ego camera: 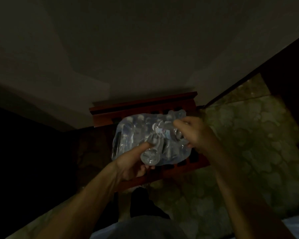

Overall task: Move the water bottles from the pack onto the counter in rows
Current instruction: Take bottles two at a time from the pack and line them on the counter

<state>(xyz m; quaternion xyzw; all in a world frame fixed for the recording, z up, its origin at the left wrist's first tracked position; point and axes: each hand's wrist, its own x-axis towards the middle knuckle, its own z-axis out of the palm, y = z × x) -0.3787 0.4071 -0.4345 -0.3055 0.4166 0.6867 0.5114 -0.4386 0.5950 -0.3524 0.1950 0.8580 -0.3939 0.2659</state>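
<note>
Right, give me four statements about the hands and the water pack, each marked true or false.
1. Each hand holds a water bottle. True: left hand grips one bottle, right hand another.
2. The shrink-wrapped pack lies on the floor. False: it rests on a reddish wooden stand.
3. The pack is empty. False: bottles still show inside.
4. The floor is patterned stone. True.

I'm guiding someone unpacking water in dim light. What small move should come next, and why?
Probably lift both bottles clear of the pack. The left hand already holds one bottle by its base end, and the right hand holds a labelled bottle, both just above the torn plastic wrap; no counter rows are visible yet.
</note>
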